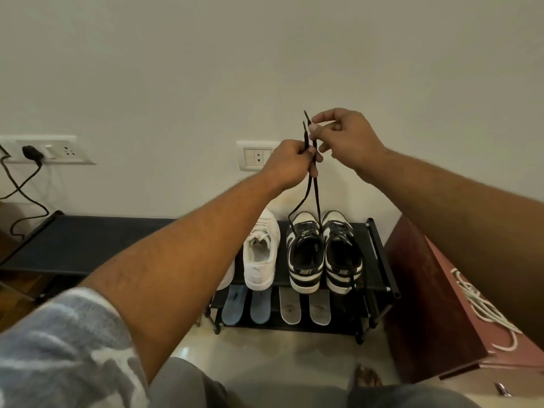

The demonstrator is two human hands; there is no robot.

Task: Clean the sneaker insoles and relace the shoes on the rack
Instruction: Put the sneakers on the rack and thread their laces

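Nearest, the blue insoles (234, 307) and grey insoles (290, 309) are lying side by side on the lower shelf of the rack (379, 254). Above them, the white sneaker (262, 251) is sitting unlaced beside the black-and-white sneaker (304, 254), from which both strands of the black lace (315, 187) are rising. Higher up, the left hand (290, 163) is gripping the two strands together, while the right hand (344, 139) is pinching one strand near its tip between thumb and forefinger. The ends are looking uneven; pulling harder on one side is likely risking drawing the other out of its eyelets, or tugging the light shoe off the shelf.
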